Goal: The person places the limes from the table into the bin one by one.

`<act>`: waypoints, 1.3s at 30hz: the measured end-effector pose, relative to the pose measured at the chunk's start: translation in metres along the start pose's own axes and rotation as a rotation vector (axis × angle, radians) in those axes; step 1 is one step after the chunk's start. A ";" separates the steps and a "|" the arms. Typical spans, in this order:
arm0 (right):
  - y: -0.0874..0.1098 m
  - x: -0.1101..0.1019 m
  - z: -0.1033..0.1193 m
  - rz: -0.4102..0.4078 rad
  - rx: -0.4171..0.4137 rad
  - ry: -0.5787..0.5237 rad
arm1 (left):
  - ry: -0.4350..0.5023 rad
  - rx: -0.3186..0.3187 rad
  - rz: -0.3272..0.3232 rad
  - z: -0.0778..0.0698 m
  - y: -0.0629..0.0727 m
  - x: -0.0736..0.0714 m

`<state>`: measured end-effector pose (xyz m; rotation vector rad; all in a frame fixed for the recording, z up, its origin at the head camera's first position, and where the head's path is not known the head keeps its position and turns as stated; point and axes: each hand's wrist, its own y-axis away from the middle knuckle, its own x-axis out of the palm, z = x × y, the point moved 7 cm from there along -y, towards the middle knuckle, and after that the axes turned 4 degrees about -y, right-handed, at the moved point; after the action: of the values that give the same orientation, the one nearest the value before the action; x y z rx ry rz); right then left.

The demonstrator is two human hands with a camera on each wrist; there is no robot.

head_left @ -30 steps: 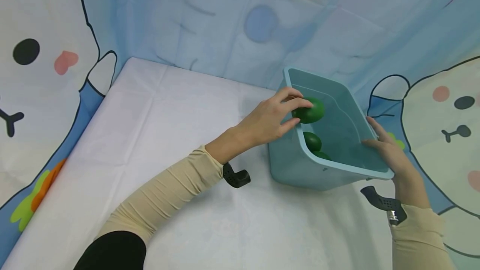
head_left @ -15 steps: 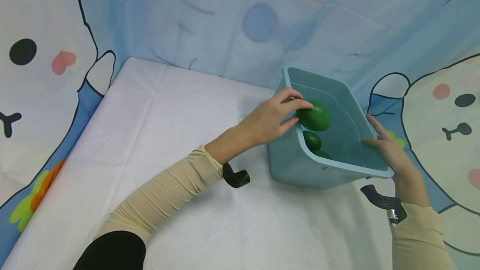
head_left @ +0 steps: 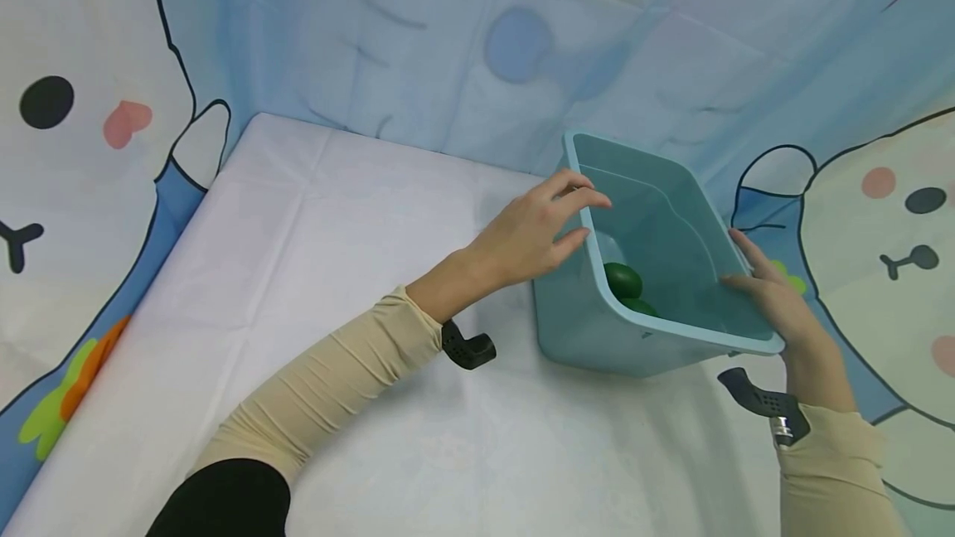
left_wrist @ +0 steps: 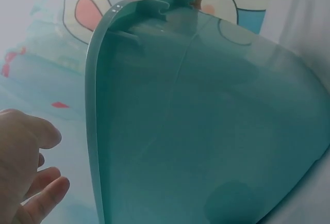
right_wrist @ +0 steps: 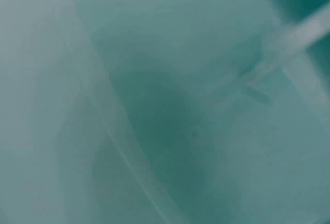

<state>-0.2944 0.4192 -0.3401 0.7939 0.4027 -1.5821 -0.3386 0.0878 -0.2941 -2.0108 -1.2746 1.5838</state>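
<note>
A light teal plastic bin (head_left: 671,338) stands tilted on the white cloth. My left hand (head_left: 533,226) is at its left rim with nothing between the spread, slightly bent fingers. In the left wrist view that same hand (left_wrist: 31,167) appears apart from the bin's edge. My right hand (head_left: 776,301) grips the bin's right rim, thumb inside. Down in the bin lie two smooth, dark green oval fruits, an upper fruit (head_left: 622,281) and a lower fruit (head_left: 638,306) partly hidden by the front wall. The bin wall (right_wrist: 154,131) fills the right wrist view, blurred.
White cloth (head_left: 373,214) covers the table. Behind it and at both sides hangs a light blue curtain (head_left: 448,40) with cartoon prints, close behind the bin. Black wrist mounts, one on the left wrist (head_left: 468,348) and one on the right (head_left: 764,400), stick out below the hands.
The left hand held a green fruit over the bin's rim, then let it go inside; that fruit is now out of sight. The left hand has drawn back slightly left. The right hand stays put.
</note>
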 end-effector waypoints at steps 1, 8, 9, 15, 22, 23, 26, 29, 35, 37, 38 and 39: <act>0.000 0.000 0.000 -0.001 -0.001 0.000 | -0.011 -0.007 -0.004 0.001 0.000 0.000; 0.000 0.001 0.000 0.004 -0.017 -0.006 | -0.031 -0.117 -0.040 0.016 0.000 -0.004; 0.000 0.001 0.000 0.004 -0.017 -0.004 | -0.039 -0.133 -0.061 0.019 0.000 -0.005; 0.000 0.000 0.000 -0.003 -0.011 0.005 | -0.146 -0.240 -0.160 0.035 0.005 -0.010; 0.001 -0.001 -0.001 -0.001 -0.001 0.005 | -0.277 -0.316 -0.041 0.052 0.008 0.002; 0.001 -0.001 -0.001 -0.003 0.000 0.004 | -0.320 -0.312 -0.007 0.054 0.008 0.006; 0.001 -0.001 -0.002 -0.001 0.003 -0.001 | -0.435 -0.308 0.125 0.062 0.010 0.019; 0.002 -0.001 -0.002 0.000 0.009 -0.002 | -0.487 -0.316 0.265 0.072 0.015 0.035; 0.002 0.002 0.000 0.001 0.004 -0.010 | -0.515 -0.373 0.542 0.089 0.032 0.059; 0.002 0.003 0.001 0.002 -0.001 -0.011 | -0.515 -0.384 0.588 0.092 0.037 0.062; 0.001 0.003 0.001 0.002 -0.003 -0.010 | -0.514 -0.387 0.602 0.093 0.038 0.063; 0.001 0.003 0.002 0.001 -0.004 -0.010 | -0.513 -0.390 0.613 0.094 0.040 0.064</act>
<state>-0.2939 0.4156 -0.3409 0.7825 0.3983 -1.5834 -0.4033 0.0867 -0.3957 -2.5027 -1.2729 2.4122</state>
